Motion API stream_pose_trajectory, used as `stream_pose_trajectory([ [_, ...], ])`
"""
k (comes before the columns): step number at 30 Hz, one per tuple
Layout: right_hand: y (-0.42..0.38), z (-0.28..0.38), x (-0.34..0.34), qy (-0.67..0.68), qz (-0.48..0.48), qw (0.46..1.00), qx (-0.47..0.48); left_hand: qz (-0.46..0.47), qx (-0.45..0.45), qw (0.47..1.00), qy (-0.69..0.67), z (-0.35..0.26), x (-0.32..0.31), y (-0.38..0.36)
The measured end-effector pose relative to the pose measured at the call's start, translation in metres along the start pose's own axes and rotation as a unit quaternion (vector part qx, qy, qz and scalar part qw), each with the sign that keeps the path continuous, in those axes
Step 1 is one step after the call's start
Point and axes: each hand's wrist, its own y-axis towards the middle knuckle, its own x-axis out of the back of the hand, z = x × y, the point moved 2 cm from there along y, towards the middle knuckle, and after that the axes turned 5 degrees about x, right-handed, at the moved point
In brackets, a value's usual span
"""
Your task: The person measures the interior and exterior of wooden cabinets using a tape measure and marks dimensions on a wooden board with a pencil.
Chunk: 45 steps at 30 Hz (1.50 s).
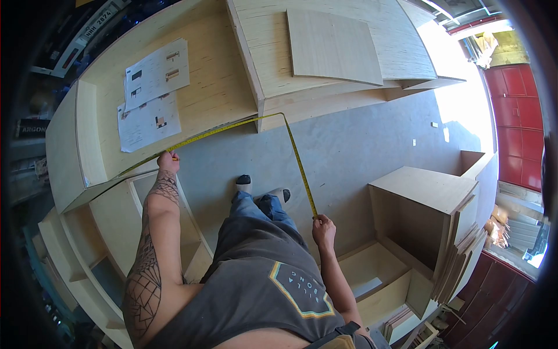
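A yellow tape measure blade (218, 128) runs along the front edge of a plywood cabinet (212, 75), then bends sharply and slopes down to the right. My left hand (168, 161) is closed on the blade at the cabinet's edge. Lower right, my right hand (324, 230) is closed around the other end of the tape, held in the air over the grey floor. Two printed drawing sheets (156, 74) (150, 123) lie overlapping on the cabinet's plywood, just beyond my left hand.
A loose plywood panel (334, 46) rests on the cabinet's right section. Open plywood boxes (421, 189) and stacked boards (465, 256) stand at the right. Another plywood unit (75, 262) is at the lower left. Red cabinets (517, 119) line the far right.
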Motion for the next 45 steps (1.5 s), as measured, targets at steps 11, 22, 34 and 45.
stream_pose_trajectory([
  [11, 0.001, 0.0, -0.004, 0.012, -0.009, 1.0, 0.001, -0.003, 0.013, 1.0, 0.011, 0.0, 0.005, 0.01],
  [22, -0.001, 0.003, 0.005, 0.014, -0.024, 1.0, -0.009, -0.018, 0.031, 0.999, 0.013, -0.001, 0.003, 0.007],
  [34, -0.003, -0.008, 0.034, -0.015, -0.082, 0.996, 0.011, -0.05, 0.029, 0.998, 0.002, -0.01, -0.015, -0.028],
  [45, -0.016, 0.005, 0.033, -0.052, -0.083, 0.995, 0.002, -0.029, 0.045, 0.998, 0.033, -0.008, -0.009, -0.021],
])
